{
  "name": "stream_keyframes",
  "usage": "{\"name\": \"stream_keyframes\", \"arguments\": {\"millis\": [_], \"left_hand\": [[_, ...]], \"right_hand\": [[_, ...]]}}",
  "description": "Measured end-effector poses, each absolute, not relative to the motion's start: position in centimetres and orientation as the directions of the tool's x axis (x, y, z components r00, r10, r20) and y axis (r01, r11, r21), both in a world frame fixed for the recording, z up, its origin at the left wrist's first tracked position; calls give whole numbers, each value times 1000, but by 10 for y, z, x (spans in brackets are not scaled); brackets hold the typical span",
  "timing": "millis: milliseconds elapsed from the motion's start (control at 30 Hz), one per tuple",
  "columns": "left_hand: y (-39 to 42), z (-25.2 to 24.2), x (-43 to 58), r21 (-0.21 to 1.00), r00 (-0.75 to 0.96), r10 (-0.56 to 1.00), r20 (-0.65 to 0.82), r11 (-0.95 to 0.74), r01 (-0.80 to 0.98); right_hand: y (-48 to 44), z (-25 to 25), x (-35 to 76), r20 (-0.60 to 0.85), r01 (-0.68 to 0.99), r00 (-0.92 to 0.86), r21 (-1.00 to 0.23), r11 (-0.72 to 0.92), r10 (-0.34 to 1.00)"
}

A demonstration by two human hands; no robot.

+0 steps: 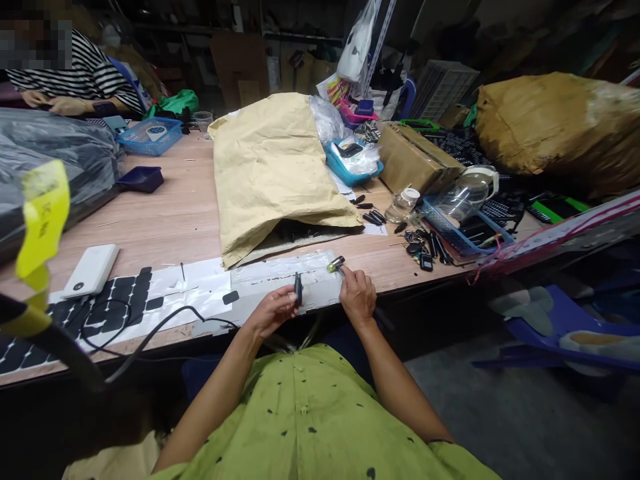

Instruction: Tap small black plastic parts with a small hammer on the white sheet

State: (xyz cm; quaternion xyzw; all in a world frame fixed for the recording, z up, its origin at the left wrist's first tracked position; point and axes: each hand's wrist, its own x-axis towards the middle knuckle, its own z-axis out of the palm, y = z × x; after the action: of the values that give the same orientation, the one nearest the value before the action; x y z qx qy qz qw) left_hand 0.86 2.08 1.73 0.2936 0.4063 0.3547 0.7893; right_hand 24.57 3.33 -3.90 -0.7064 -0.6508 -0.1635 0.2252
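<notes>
My left hand (274, 309) is closed in a pinch on a small black elongated piece (299, 289), held upright over the front edge of the table. To its right, my right hand (358, 293) is wrapped round the handle of a small hammer (335, 265). The hammer's head is dark metal with a yellowish-green end and points to the left. Most of its handle is hidden in my fingers. Beneath both hands lies a pale, scuffed board (270, 277) along the table edge. Just behind it rests a large cream sack (280, 167), its mouth gaping towards me with dark things inside.
A white power bank (91, 270) with a black cable lies left, by dark panel sheets (123, 300). On the right are loose black pieces (374, 217), a glass jar (403, 205), a blue basket (465, 230) and a carton (417, 160). Another person (95, 73) sits far left.
</notes>
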Motion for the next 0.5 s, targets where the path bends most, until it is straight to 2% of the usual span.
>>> {"name": "stream_keyframes", "arguments": {"millis": [100, 167, 233, 333, 433, 500], "left_hand": [[1, 20, 4, 899, 527, 754, -391, 436, 43], [-11, 20, 3, 904, 527, 743, -413, 263, 337], [-20, 20, 6, 797, 478, 773, -418, 59, 601], [-27, 14, 13, 516, 416, 790, -450, -150, 843], [-29, 2, 16, 300, 309, 785, -537, -164, 940], [-30, -7, 14, 250, 237, 796, -557, -111, 962]], "right_hand": [[33, -38, 244, 519, 993, 101, -100, -58, 849], [32, -38, 243, 517, 993, 103, -97, -61, 850], [32, -37, 243, 518, 994, 101, -92, -62, 849], [32, -37, 242, 518, 994, 98, -84, -63, 850], [32, -37, 241, 518, 995, 98, -79, -66, 850], [32, -37, 240, 517, 995, 99, -79, -68, 850]]}}
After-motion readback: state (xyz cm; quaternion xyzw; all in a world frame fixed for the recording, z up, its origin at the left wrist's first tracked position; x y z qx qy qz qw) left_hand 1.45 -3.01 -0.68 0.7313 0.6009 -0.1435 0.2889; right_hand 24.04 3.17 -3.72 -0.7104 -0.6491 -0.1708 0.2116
